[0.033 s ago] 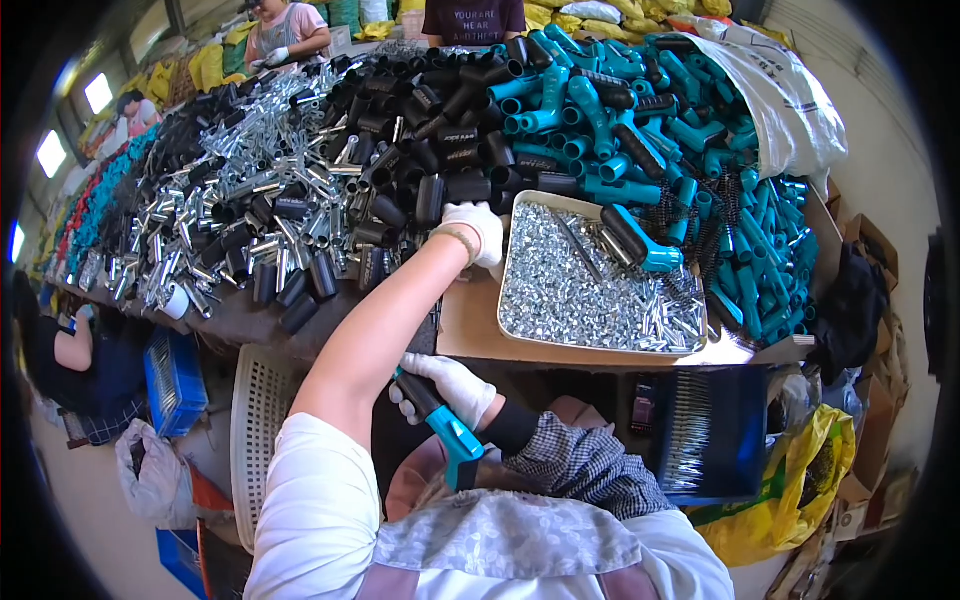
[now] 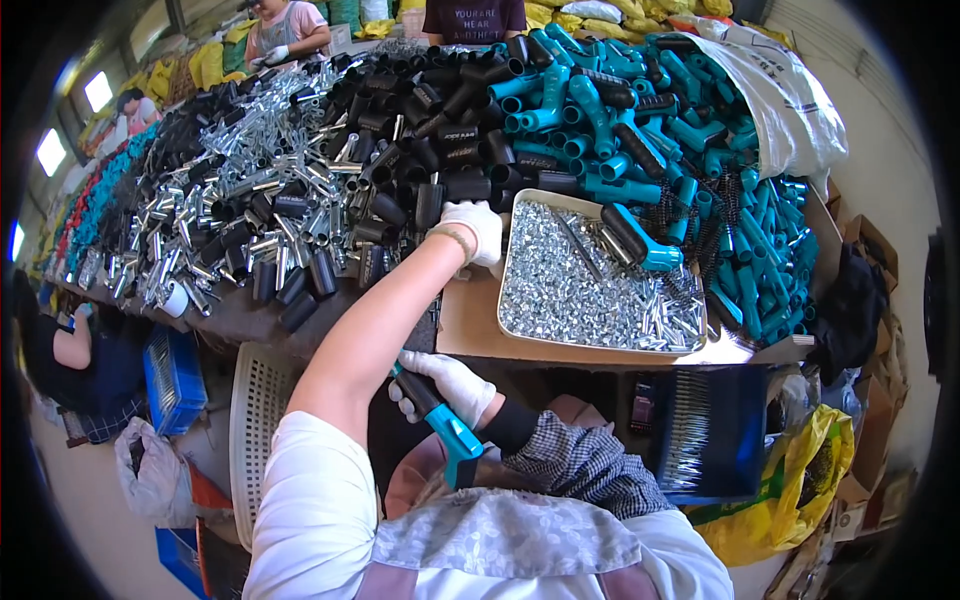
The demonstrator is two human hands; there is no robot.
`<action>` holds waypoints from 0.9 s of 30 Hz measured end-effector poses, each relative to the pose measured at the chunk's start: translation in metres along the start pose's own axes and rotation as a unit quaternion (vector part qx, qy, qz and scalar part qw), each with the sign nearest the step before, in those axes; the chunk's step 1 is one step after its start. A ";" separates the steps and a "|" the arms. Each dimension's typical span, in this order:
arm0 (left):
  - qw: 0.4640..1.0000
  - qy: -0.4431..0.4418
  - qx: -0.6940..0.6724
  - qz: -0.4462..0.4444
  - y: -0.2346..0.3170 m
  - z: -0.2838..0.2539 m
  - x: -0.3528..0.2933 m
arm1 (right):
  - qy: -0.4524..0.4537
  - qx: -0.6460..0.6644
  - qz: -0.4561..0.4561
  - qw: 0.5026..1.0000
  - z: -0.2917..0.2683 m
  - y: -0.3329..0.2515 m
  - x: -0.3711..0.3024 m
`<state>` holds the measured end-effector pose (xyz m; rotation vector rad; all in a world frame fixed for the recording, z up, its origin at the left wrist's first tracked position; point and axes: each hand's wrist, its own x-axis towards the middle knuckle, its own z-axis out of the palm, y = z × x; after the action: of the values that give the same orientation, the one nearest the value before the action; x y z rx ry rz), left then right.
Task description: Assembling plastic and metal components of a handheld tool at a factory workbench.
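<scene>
My left hand (image 2: 474, 232), in a white glove, reaches to the near edge of a heap of black sleeves (image 2: 465, 152), just left of the metal-parts tray. Its fingers are turned down and hidden, so I cannot see what they hold. A black sleeve (image 2: 428, 207) with a silver end at its top stands beside it. Below the table edge, close to my body, my right hand (image 2: 448, 384), also gloved, is closed around the black section of a teal-and-black pistol-shaped handle (image 2: 456, 440). The teal grip points down toward my apron.
A cream tray (image 2: 503, 300) holds small metal parts and one handle. Teal handles (image 2: 610, 110) heap up at right, metal tubes (image 2: 280, 170) at left. Below stand a white basket (image 2: 262, 440), a dark blue bin (image 2: 735, 430) and a yellow sack (image 2: 790, 500). People work across the table.
A silver end now shows at the top of the black sleeve beside my left hand. My left forearm has shifted very slightly; my right hand and the handle stay almost where they were.
</scene>
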<state>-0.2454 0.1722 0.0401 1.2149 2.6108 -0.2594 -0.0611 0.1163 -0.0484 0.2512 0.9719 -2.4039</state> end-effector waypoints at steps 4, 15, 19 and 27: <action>0.995 0.084 0.017 0.048 -0.014 0.021 -0.020 | -0.025 0.020 0.018 0.999 -0.002 0.003 0.002; 0.957 0.231 -0.036 0.170 -0.035 0.069 -0.085 | -0.020 -0.005 0.002 1.000 -0.008 0.006 0.003; 0.915 0.231 -0.248 0.220 -0.053 0.044 -0.076 | -0.028 0.000 -0.002 1.000 -0.011 0.004 -0.001; 0.746 0.215 -0.620 0.110 -0.079 0.019 -0.088 | -0.030 -0.072 -0.024 0.997 -0.015 0.007 -0.016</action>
<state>-0.2489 0.0527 0.0524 0.9989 2.0044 1.6854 -0.0447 0.1287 -0.0576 0.1035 1.1285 -2.3563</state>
